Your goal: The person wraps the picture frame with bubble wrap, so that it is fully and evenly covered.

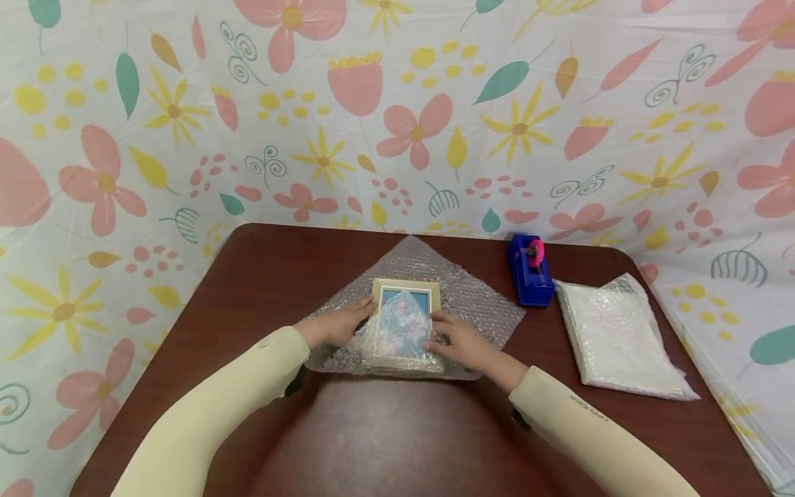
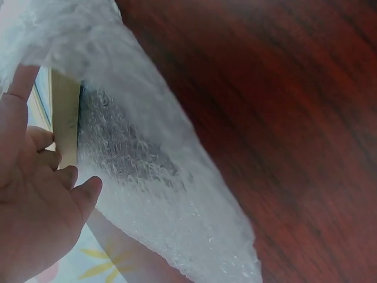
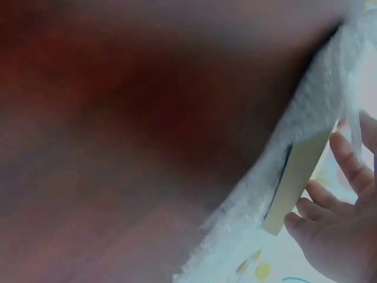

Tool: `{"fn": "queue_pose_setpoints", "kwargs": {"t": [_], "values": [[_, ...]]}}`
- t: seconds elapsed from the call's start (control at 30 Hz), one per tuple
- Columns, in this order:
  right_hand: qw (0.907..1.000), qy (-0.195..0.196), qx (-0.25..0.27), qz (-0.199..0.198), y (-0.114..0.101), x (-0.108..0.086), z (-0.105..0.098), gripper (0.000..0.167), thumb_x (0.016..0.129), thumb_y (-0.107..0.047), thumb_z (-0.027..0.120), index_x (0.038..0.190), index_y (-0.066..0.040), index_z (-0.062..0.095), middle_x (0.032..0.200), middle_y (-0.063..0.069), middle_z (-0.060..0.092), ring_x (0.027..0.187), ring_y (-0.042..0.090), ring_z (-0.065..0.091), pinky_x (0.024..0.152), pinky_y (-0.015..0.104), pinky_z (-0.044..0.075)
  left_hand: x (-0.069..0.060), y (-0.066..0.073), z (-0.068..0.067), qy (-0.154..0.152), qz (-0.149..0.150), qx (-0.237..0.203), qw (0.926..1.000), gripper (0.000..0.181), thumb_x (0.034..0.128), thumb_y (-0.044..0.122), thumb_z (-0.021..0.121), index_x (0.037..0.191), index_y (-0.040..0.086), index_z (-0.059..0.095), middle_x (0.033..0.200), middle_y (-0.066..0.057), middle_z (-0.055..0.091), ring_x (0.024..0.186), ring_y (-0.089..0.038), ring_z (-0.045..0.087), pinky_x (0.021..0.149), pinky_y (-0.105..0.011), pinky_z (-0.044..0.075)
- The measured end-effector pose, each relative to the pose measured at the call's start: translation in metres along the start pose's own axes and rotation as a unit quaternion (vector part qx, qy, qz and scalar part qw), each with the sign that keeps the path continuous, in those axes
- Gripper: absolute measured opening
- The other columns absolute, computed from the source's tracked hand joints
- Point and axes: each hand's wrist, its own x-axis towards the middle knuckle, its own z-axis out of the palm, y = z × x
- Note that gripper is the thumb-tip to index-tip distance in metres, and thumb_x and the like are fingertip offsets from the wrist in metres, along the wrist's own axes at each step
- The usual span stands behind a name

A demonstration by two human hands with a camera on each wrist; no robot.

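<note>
A pale wooden picture frame [image 1: 406,284] with a blue picture lies on a diamond-laid sheet of bubble wrap [image 1: 475,297], whose near flap is folded up over the picture's lower part. My left hand [image 1: 340,324] is at the frame's left side; in the left wrist view its fingertips touch the wooden edge [image 2: 66,112], one finger reaching under the wrap [image 2: 182,206]. My right hand [image 1: 464,343] is at the right side, thumb over the flap; in the right wrist view its relaxed fingers [image 3: 318,194] touch the frame's edge [image 3: 300,171].
A blue tape dispenser [image 1: 535,283] with a pink roll [image 1: 536,253] stands right of the wrap, near the back. Farther right lies a stack of folded bubble wrap [image 1: 617,338]. A flowered cloth [image 1: 416,131] hangs behind the dark wooden table [image 1: 373,428].
</note>
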Motion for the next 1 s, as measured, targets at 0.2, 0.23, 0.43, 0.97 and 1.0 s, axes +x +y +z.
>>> {"fn": "queue_pose_setpoints", "kwargs": {"t": [0.2,0.23,0.43,0.97,1.0], "values": [[0.9997,-0.024,0.000,-0.003,0.000,0.009,-0.003,0.032,0.099,-0.021,0.067,0.074,-0.013,0.049,0.146,0.033,0.054,0.131,0.050,0.057,0.086,0.048,0.053,0.003,0.000,-0.002,-0.014,0.004,0.000,0.9999,0.087,0.0887,-0.024,0.045,0.165,0.006,0.015,0.175,-0.013,0.002,0.162,-0.034,0.007,0.107,-0.045,0.041],[0.9997,-0.020,-0.010,-0.008,0.000,0.009,-0.002,0.031,0.100,-0.020,0.066,0.074,-0.012,0.050,0.144,0.033,0.056,0.130,0.050,0.058,0.086,0.049,0.054,0.004,0.000,-0.002,-0.013,0.007,0.001,0.9999,0.087,0.0884,-0.025,0.045,0.164,0.005,0.016,0.175,-0.013,0.002,0.162,-0.035,0.007,0.110,-0.045,0.040],[0.9953,0.029,-0.088,-0.027,0.000,0.006,0.005,0.026,0.100,-0.015,0.064,0.076,-0.010,0.055,0.128,0.027,0.069,0.114,0.041,0.069,0.091,0.051,0.058,0.005,0.002,-0.002,-0.014,0.008,0.020,0.9997,0.083,0.0917,-0.023,0.041,0.165,0.008,0.018,0.175,-0.012,0.003,0.162,-0.033,0.009,0.130,-0.045,0.025],[0.9895,0.088,-0.115,-0.004,0.000,0.001,0.020,0.022,0.099,-0.013,0.063,0.112,0.005,0.065,0.125,0.028,0.070,0.110,0.043,0.070,0.094,0.053,0.058,0.000,0.004,-0.003,-0.008,0.005,0.057,0.9983,0.078,0.0962,-0.018,0.044,0.165,0.012,0.021,0.175,-0.009,0.007,0.160,-0.034,0.018,0.094,-0.046,0.047],[0.9900,0.088,-0.111,0.004,0.000,0.001,0.021,0.027,0.099,-0.014,0.063,0.118,0.006,0.065,0.125,0.028,0.070,0.113,0.044,0.069,0.097,0.054,0.057,0.000,0.003,-0.004,-0.010,0.005,0.057,0.9983,0.078,0.0972,-0.017,0.044,0.165,0.013,0.020,0.175,-0.008,0.006,0.160,-0.034,0.017,0.095,-0.046,0.048]]}}
